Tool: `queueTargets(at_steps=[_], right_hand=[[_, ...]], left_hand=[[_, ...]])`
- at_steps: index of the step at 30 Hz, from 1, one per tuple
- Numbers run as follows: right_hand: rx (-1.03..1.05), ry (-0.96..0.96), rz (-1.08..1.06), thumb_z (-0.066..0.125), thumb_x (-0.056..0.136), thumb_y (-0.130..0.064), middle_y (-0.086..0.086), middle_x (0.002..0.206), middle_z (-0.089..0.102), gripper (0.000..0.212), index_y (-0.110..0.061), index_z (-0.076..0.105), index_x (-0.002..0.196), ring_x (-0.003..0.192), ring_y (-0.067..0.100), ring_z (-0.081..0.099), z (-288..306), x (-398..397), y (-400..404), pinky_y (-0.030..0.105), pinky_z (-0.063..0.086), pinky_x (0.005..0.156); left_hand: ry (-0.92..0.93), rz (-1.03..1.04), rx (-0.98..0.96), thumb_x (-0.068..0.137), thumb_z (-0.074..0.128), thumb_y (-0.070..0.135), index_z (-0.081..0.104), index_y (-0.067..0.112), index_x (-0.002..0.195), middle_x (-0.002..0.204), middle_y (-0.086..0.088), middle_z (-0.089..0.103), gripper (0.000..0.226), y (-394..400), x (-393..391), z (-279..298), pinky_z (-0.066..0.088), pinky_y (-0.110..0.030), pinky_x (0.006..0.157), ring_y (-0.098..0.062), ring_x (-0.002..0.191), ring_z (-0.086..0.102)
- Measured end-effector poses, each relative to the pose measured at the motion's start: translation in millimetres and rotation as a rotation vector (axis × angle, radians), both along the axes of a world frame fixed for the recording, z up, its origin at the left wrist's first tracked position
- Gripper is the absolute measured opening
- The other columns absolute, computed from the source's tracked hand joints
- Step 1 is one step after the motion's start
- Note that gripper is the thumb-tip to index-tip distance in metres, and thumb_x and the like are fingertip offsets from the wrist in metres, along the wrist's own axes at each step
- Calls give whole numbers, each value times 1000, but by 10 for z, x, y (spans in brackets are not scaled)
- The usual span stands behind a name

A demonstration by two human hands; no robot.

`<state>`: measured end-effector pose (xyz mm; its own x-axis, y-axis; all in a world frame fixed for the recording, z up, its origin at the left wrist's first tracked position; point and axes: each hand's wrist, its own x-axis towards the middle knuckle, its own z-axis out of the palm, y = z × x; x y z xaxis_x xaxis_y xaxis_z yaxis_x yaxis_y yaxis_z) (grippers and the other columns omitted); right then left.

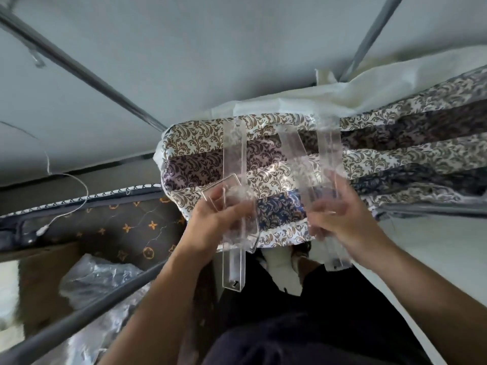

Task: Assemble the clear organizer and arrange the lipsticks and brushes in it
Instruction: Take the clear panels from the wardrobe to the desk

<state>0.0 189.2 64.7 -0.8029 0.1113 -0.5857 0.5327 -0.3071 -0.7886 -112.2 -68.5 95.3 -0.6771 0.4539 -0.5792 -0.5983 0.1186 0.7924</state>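
My left hand (213, 222) grips a long clear acrylic strip (234, 159) together with a flat clear panel (232, 188) that crosses it near my fingers. My right hand (340, 214) holds two more clear strips (329, 148), which stand upright and slightly fanned apart. All the pieces are held in the air in front of a patterned folded quilt (200, 159). No lipsticks or brushes show in the head view.
A mattress with an orange pattern (126, 227) lies at the left, with a white cable (76, 204) on it. Crumpled plastic wrap (100, 280) sits in a cardboard box below. A grey metal bar (79, 320) crosses the lower left. My dark trousers (303, 325) fill the bottom.
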Motion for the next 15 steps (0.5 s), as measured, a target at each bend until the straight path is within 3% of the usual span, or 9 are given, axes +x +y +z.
queueTargets(at_steps=[2, 5, 8, 12, 15], right_hand=[[23, 24, -38, 87, 62, -17, 11, 85, 72, 94, -72, 42, 124, 65, 28, 67, 211, 190, -108, 35, 57, 59], [68, 58, -106, 84, 70, -14, 15, 84, 68, 98, -63, 35, 138, 64, 31, 64, 395, 525, -326, 35, 56, 61], [99, 82, -261, 80, 73, -7, 19, 81, 65, 100, -65, 31, 139, 61, 28, 63, 541, 906, -584, 34, 56, 60], [165, 24, -514, 81, 71, -10, 13, 83, 68, 98, -55, 32, 143, 64, 30, 67, 675, 1505, -979, 33, 56, 61], [215, -16, -712, 82, 72, -7, 9, 81, 68, 100, -44, 29, 149, 60, 31, 65, 793, 1968, -1173, 35, 55, 56]], left_hand=[[13, -27, -15, 76, 88, 31, 74, 21, 97, 90, -16, 74, 26, -22, 58, 209, 61, -46, 71, -33, 78, 73], [32, -115, -31, 77, 84, 29, 75, 16, 92, 86, -18, 72, 22, -21, 113, 397, 60, -42, 66, -33, 74, 70], [-23, -184, -69, 72, 88, 49, 75, 15, 94, 88, -14, 74, 42, 71, 169, 552, 59, -34, 64, -25, 72, 72], [-33, -409, -97, 75, 77, 53, 74, 17, 98, 93, -13, 75, 43, 288, 396, 700, 59, -49, 79, -28, 79, 70], [-22, -504, -86, 79, 74, 46, 77, 21, 97, 97, -14, 76, 31, 525, 649, 798, 59, -51, 80, -28, 79, 72]])
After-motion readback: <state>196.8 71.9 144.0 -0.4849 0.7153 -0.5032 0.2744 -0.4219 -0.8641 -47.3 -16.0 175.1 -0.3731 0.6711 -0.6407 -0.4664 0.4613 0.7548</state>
